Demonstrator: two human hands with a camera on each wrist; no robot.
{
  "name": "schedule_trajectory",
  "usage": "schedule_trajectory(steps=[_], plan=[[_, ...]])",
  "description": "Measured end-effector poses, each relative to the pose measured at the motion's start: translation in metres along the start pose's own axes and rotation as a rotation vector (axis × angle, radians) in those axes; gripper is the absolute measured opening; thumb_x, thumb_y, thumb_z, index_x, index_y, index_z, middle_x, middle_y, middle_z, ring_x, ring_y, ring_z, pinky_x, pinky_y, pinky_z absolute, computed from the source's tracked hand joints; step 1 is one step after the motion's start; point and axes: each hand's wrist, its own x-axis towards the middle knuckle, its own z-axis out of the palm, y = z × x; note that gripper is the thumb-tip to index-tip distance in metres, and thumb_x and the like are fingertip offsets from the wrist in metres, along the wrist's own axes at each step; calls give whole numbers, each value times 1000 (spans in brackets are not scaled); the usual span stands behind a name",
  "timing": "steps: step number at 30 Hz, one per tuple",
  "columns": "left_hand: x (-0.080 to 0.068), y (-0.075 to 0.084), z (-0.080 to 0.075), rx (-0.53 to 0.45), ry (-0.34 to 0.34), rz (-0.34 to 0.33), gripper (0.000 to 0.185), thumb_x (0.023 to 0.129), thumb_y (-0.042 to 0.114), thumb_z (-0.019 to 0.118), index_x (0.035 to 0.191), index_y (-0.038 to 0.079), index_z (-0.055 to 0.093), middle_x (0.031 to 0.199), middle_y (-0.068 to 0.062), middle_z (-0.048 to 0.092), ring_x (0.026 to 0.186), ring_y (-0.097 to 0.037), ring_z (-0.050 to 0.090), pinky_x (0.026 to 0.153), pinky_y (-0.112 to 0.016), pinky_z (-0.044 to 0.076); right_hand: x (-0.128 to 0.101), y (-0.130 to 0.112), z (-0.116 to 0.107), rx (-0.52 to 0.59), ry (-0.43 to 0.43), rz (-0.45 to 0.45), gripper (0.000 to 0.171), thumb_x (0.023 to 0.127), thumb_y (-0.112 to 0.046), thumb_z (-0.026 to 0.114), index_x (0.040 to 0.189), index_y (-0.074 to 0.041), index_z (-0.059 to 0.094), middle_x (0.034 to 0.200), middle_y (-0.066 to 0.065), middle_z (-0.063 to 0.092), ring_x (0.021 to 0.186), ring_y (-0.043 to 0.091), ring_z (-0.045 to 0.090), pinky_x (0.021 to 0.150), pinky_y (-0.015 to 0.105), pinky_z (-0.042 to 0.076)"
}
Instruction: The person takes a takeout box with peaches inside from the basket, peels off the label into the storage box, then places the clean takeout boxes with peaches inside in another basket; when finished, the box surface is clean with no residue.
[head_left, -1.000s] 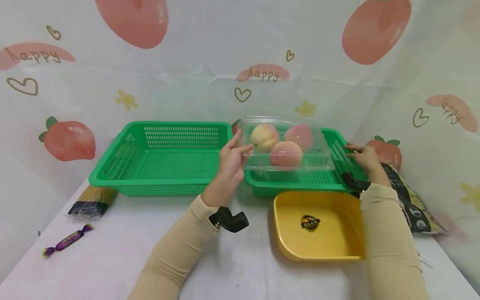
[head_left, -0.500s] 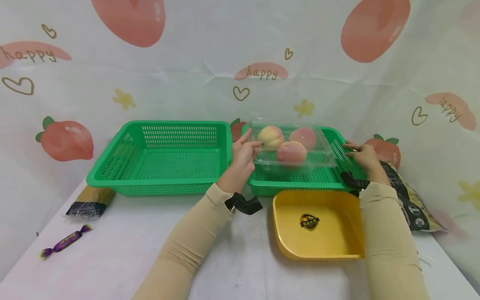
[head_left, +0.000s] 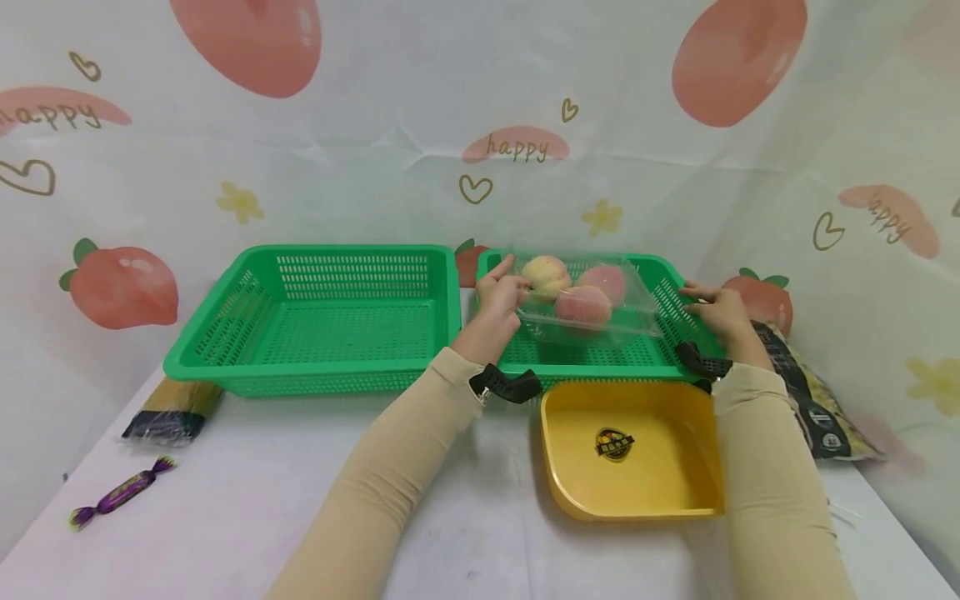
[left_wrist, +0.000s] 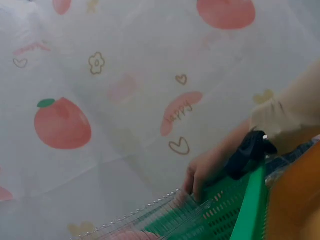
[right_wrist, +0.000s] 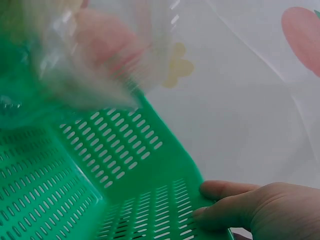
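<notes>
My left hand grips the left end of a clear plastic fruit box. Three pink and yellow peaches show through its sides. The box is held low inside the right green basket, slightly tilted. On that basket's right rim, my right hand holds on with thumb and fingers. The right wrist view has this hand at the perforated wall and the blurred box over the basket's far side. In the left wrist view, only the box's edge shows at the bottom.
A second green basket stands at left. In front of the right basket is a yellow basin with a sticker. A packet and a purple wrapped candy lie far left, and a black bag at right.
My left hand has moved right and lowered the box of peaches into the right basket. The right hand has stayed on the rim.
</notes>
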Motion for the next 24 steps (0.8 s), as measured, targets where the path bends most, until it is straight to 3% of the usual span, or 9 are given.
schedule_trajectory(steps=[1, 4, 6, 8, 11, 13, 17, 24], plan=[[1, -1, 1, 4, 6, 1, 61, 86, -10, 53, 140, 17, 43, 154, -8, 24, 45, -8, 15, 52, -23, 17, 0, 0, 0, -1, 1, 2, 42, 94, 1, 45, 136, 6, 40, 150, 20, 21, 140, 42, 15, 108, 57, 26], [5, -4, 2, 18, 28, 5, 62, 85, -11, 54, 139, 16, 44, 142, -12, 41, 45, -9, 15, 52, -24, 17, 0, 2, 0, 0, -1, 4, 42, 95, 0, 45, 137, 6, 40, 151, 19, 20, 140, 42, 15, 108, 57, 26], [7, -6, 3, 25, 49, 5, 61, 84, -11, 55, 138, 16, 46, 119, -12, 54, 44, -9, 14, 51, -24, 16, 0, 3, 0, 3, -3, 4, 42, 95, -1, 45, 137, 6, 40, 151, 19, 20, 140, 42, 14, 108, 57, 26], [8, -8, 4, 39, 59, 8, 61, 84, -11, 55, 138, 15, 47, 117, -12, 55, 44, -9, 14, 51, -24, 17, 1, 3, 0, 8, -6, 2, 43, 96, -1, 45, 137, 5, 39, 152, 18, 19, 140, 42, 14, 108, 57, 26], [10, -11, 5, 53, 66, 5, 60, 83, -11, 55, 137, 14, 47, 136, -12, 48, 43, -8, 15, 51, -23, 18, 1, 4, 1, 10, -9, 2, 43, 95, -1, 45, 137, 5, 39, 152, 18, 19, 141, 42, 13, 108, 57, 25], [11, -13, 6, 66, 60, 3, 60, 83, -11, 56, 137, 13, 47, 151, -12, 30, 43, -7, 15, 50, -23, 18, 2, 4, 1, 8, -10, 2, 43, 95, -1, 45, 137, 5, 40, 152, 18, 19, 141, 42, 13, 108, 57, 25], [15, -18, 8, 102, 45, 7, 60, 82, -11, 56, 137, 12, 47, 151, -10, 30, 42, -7, 16, 49, -22, 20, 2, 3, 2, 8, -9, 1, 43, 95, -1, 45, 137, 5, 40, 152, 17, 20, 141, 42, 13, 109, 57, 25], [22, -26, 11, 256, -4, 6, 59, 83, -10, 56, 136, 17, 49, 150, -4, 34, 42, -8, 15, 52, -24, 25, -1, 1, 0, 11, -15, 4, 43, 96, -1, 44, 138, 5, 38, 152, 18, 18, 141, 42, 13, 108, 57, 24]])
